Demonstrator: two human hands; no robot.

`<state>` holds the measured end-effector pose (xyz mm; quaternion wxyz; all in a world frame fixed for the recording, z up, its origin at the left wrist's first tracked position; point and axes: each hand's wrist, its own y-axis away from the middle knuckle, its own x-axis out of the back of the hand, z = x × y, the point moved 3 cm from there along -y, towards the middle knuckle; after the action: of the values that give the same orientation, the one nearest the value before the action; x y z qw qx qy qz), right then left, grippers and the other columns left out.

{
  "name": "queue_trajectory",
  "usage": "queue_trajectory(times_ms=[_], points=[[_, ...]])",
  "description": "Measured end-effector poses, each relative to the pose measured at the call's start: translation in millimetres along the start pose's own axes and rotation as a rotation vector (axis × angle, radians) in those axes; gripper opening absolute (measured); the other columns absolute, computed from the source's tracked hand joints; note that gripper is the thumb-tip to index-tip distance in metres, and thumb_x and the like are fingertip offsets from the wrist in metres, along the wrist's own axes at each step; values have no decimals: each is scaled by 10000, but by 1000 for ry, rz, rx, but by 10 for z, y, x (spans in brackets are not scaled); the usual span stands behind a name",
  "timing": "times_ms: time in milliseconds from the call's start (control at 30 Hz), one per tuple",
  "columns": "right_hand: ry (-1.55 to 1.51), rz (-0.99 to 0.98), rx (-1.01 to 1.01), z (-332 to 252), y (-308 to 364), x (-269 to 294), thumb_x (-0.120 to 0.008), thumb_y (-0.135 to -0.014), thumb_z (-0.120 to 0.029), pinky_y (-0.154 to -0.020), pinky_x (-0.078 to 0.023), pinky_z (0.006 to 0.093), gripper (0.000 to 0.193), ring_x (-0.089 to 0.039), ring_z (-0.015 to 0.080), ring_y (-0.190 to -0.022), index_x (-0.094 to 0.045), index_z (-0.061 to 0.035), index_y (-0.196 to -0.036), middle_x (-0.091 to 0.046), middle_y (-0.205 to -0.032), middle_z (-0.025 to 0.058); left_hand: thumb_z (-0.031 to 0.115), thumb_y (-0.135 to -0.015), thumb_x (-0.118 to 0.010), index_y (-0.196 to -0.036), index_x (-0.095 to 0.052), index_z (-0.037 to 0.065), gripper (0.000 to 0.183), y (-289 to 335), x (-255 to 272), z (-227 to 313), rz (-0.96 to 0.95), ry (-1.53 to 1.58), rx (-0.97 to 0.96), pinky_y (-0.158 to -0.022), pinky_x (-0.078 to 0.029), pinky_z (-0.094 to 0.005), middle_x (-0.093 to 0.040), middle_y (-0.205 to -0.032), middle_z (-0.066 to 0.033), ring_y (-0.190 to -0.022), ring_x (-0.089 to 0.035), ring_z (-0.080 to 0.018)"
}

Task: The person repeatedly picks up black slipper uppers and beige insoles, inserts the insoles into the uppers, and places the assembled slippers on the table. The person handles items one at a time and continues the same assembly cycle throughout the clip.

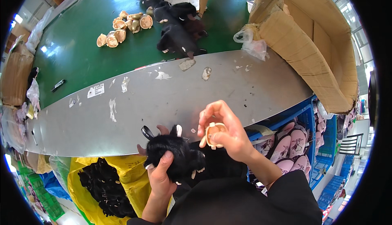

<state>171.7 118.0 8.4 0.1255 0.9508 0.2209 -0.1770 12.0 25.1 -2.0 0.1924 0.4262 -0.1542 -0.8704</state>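
Note:
My left hand (pixel 161 176) is closed around a black plush toy (pixel 173 147) just off the table's near edge. The toy has brown and white tips, and a dark loop shows at its upper left. To the right of it, my right hand (pixel 230 139) pinches a small cream plastic shell (pixel 212 129) with its hollow side showing. My thumb presses into the shell's hollow and hides part of it. Toy and shell are apart. Similar cream and tan plastic shells (pixel 119 36) lie in a loose pile on the green surface further off.
More black plush toys (pixel 177 35) lie across the green table (pixel 81 61) behind the grey metal edge (pixel 147 106). A cardboard box (pixel 294 41) stands open at the right. Yellow bag (pixel 134 184) with black plush pieces sits lower left; blue crate (pixel 312 139) holds pink printed pieces (pixel 297 141).

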Motion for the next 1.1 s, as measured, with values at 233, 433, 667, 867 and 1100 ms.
queue_trajectory(times_ms=[233, 433, 667, 867, 1100], points=[[-82, -110, -110, -170, 338, -263, -446, -1091, -158, -436, -430, 183, 185, -596, 74, -635, -480, -21, -1212, -637, -985, 76, 121, -1028, -546, -1566, -247, 60, 619, 21, -113, -11, -107, -48, -52, -1207, -308, -480, -320, -1609, -62, -1455, -374, -289], [145, -98, 0, 14, 383, -412, -634, -1015, -121, -665, -487, 219, 244, -570, 71, -721, -484, -10, -1172, -605, -990, 67, 237, -1006, -641, -1543, -274, 31, 682, 35, -140, -95, -177, -126, -182, -1161, -383, -446, -342, -1589, -88, -1403, -447, -270], [96, -172, 128, 99, 472, -416, -504, -1059, -104, -719, -541, 256, 297, -617, 141, -852, -308, -33, -1271, -587, -1039, 119, 64, -890, -717, -1356, -513, -25, 517, 85, -147, -18, -30, -166, -158, -1082, -472, -431, -422, -1531, -139, -1308, -549, -282], [19, -124, 267, -22, 511, -365, -545, -1014, 15, -588, -567, 247, 182, -664, 192, -863, -451, -26, -1164, -577, -1140, 227, 42, -918, -681, -1360, -482, -72, 498, 89, -187, 65, 9, -159, -189, -1090, -468, -437, -377, -1564, -110, -1378, -489, -306], [-20, -41, 248, -13, 437, -494, -640, -978, 3, -772, -527, 236, 276, -671, 124, -843, -558, -3, -1242, -668, -983, 87, 20, -889, -629, -1383, -462, -80, 531, 68, -138, 31, -23, -124, -154, -1131, -425, -458, -391, -1560, -108, -1396, -476, -319]])
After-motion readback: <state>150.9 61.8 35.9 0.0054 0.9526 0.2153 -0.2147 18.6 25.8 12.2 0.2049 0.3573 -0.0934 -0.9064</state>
